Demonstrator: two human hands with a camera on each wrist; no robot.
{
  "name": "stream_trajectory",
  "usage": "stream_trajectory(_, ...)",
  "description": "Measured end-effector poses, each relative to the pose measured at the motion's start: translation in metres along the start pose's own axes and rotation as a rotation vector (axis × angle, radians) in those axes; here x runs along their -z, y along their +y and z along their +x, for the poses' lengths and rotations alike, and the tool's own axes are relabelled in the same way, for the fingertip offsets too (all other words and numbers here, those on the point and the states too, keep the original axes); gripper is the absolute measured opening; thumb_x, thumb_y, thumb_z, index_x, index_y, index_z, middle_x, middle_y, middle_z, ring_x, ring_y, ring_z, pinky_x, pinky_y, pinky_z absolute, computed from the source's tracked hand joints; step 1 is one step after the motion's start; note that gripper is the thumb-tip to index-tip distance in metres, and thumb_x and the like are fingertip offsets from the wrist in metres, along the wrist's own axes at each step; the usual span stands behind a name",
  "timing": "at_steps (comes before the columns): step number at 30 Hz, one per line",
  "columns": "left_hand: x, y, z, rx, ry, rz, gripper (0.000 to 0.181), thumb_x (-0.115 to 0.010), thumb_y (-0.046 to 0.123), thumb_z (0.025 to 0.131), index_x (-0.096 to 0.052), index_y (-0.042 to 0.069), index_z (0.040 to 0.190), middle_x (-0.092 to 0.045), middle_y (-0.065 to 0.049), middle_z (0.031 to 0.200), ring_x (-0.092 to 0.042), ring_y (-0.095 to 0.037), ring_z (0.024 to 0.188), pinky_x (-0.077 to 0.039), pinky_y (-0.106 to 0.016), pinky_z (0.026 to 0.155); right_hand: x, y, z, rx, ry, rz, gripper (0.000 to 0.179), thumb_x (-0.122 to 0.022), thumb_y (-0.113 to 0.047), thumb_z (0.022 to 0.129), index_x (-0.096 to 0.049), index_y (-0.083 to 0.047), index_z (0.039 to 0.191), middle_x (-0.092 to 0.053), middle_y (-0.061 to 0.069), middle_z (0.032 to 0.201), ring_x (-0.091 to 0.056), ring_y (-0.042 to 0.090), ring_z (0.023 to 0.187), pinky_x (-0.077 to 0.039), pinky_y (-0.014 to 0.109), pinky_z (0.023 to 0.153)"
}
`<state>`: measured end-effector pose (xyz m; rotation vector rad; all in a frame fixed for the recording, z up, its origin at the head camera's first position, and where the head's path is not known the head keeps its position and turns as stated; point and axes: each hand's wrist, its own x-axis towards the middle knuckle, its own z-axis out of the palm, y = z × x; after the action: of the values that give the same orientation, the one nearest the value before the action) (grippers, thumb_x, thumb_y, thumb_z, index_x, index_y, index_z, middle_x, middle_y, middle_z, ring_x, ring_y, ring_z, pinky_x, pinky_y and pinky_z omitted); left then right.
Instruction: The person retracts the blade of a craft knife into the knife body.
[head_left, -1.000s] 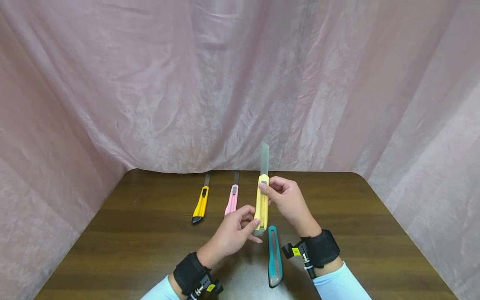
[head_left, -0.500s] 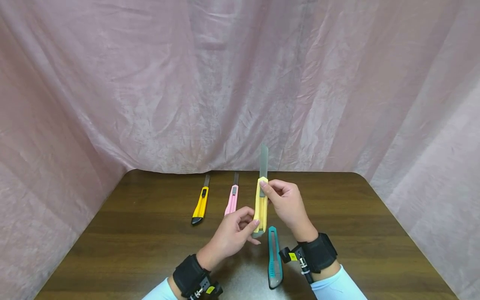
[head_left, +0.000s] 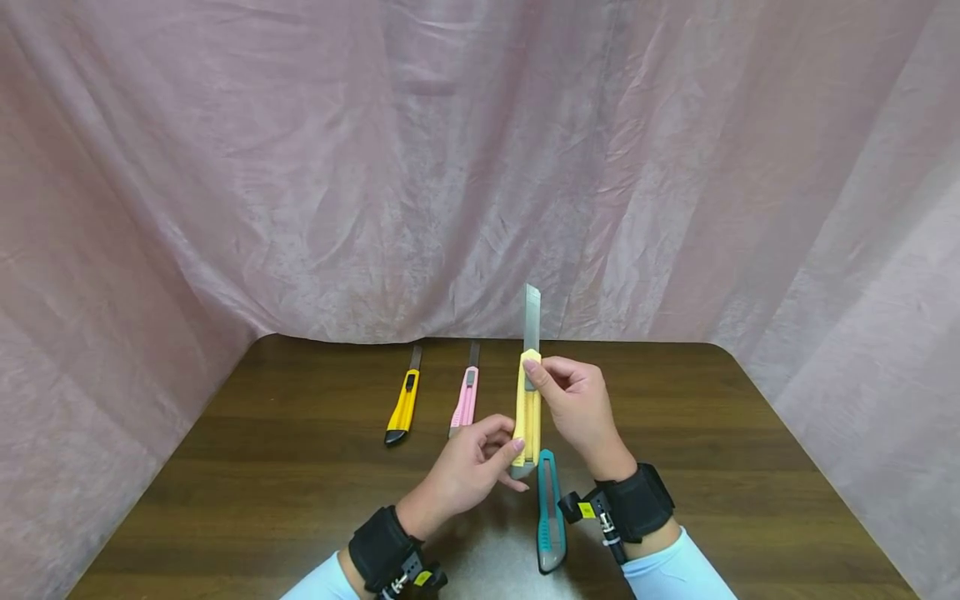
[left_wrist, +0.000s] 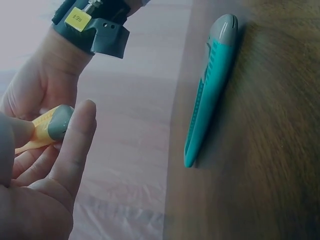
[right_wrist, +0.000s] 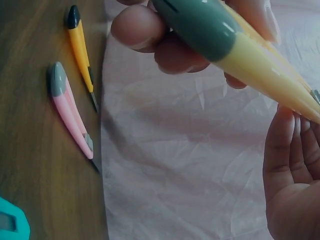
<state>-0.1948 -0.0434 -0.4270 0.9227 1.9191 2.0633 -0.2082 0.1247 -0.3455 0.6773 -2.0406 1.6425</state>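
Observation:
A pale yellow box cutter (head_left: pixel 527 421) with a grey end cap is held up above the table, its long blade pointing away. My left hand (head_left: pixel 474 467) pinches its lower end between thumb and fingers; the left wrist view shows the grey cap (left_wrist: pixel 60 122) between them. Higher up, my right hand (head_left: pixel 577 404) grips the handle near the blade, thumb on the grey slider. Below the hands a teal box cutter (head_left: pixel 551 521) lies on the table, no blade showing. A pink box cutter (head_left: pixel 465 397) lies behind my left hand, blade out.
An orange-yellow box cutter (head_left: pixel 402 406) with a black end lies left of the pink one, its blade out toward the far edge. The wooden table (head_left: pixel 262 492) ends at a pink curtain (head_left: pixel 337 167) hanging behind it.
The pale yellow box cutter dips slightly, then rises again in both hands. My right thumb sits a little nearer the blade end than a second ago. The blade's exposed length looks about the same.

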Motion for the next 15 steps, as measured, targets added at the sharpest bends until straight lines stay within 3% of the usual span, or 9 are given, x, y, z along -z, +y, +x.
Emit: stream_trajectory(15, -0.0012, 0.0023, 0.0000, -0.012, -0.015, -0.016, 0.013, -0.054, 0.004, 0.096, -0.054, 0.004, 0.109, -0.061, -0.015, 0.090, -0.064, -0.034, 0.069, -0.055, -0.053, 0.057, 0.0000, -0.0014, 0.0000, -0.012, -0.001, -0.004, 0.011, -0.061, -0.003, 0.092, -0.069, 0.002, 0.086, -0.045, 0.007, 0.058, -0.037, 0.017, 0.051, -0.032, 0.023, 0.040)
